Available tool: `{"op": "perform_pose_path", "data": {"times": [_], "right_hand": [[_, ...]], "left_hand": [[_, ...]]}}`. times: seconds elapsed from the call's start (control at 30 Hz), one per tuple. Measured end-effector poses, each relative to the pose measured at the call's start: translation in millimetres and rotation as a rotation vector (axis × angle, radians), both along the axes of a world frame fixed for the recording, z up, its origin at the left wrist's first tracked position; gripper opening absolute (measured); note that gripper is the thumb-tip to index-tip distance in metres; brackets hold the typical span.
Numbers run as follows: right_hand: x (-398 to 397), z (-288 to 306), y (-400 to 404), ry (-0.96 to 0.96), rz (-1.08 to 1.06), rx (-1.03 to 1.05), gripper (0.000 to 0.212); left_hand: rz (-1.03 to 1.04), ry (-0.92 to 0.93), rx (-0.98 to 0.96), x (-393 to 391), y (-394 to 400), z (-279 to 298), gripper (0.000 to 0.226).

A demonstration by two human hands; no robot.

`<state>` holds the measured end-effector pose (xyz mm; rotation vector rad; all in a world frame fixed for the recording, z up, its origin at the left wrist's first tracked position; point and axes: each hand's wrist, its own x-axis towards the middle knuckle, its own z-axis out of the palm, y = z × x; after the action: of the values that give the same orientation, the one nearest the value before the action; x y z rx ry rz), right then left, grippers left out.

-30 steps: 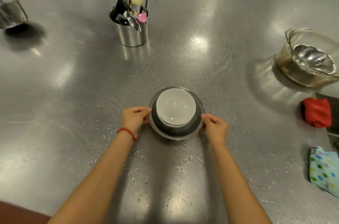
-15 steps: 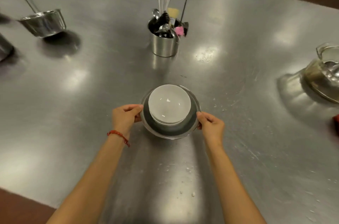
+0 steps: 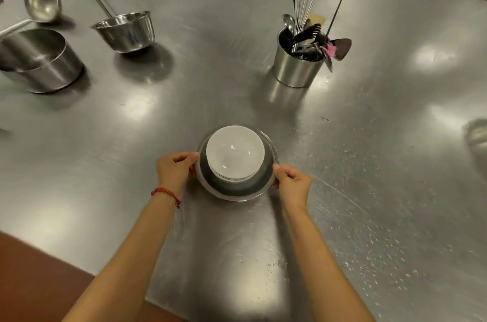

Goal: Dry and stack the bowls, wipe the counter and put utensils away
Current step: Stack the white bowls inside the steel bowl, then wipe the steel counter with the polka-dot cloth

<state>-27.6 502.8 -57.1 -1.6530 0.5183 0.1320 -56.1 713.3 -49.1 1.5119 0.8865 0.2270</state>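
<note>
Head view, nearest first: my two forearms run up from the bottom edge over the steel counter (image 3: 369,137), which shows water beads beside my right arm and a small patch of them between the arms. My left hand (image 3: 175,170), with a red cord at the wrist, has its fingers curled onto the left rim of the metal bowl (image 3: 237,191); my right hand (image 3: 293,184) has thumb and fingers pinched on the right rim. So both hands grasp the same bowl from opposite sides, and it sits squarely between them, just ahead of my wrists. Nested inside it is a stack of white bowls (image 3: 235,153), pushed toward the far side of the metal one so a dark crescent of the metal interior shows on my side. I cannot tell whether the metal bowl rests on the counter or is lifted slightly off it. The stacking looks done to me. Since the load is round and held evenly, neither hand is the nearer one, and any carry has to keep the rim level or the off-centre white stack may slide. Farther out, ahead and to the right, stands the utensil holder (image 3: 296,66), packed with a whisk, a spoon and dark tools. Far left are a small steel bowl (image 3: 126,31), a steel pot (image 3: 39,60) and a ladle (image 3: 42,2).
</note>
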Motion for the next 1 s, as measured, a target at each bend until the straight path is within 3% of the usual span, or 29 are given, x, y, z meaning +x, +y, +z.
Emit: {"op": "perform_pose_path", "data": {"times": [0.2,0.27,0.4,0.53,0.77,1.0], "right_hand": [[-2.5,-3.0,4.4,-0.003,0.006,-0.026,0.016],[-4.4,-0.5,2.4,-0.032,0.04,-0.056,0.02],[-17.7,3.9,-8.1,-0.109,0.118,-0.136,0.011],[-39.1,4.7,-38.8,-0.153,0.28,-0.374,0.035],[-106.1,7.1,-143.2,-0.249,0.439,-0.877,0.045],[-192.3,14.4,-287.4,-0.163,0.343,-1.008,0.046]], "left_hand": [[-0.039,0.008,0.075,-3.4,1.0,-4.0,0.005],[-0.067,0.027,0.139,-5.6,-0.5,-0.4,0.014],[-0.117,0.006,0.394,-16.1,-8.5,12.3,0.023],[-0.232,-0.136,0.705,-30.5,-33.1,29.0,0.026],[-0.617,-0.282,1.096,-76.1,-135.8,36.1,0.032],[-0.962,-0.255,1.258,-134.9,-287.5,33.3,0.044]]}}
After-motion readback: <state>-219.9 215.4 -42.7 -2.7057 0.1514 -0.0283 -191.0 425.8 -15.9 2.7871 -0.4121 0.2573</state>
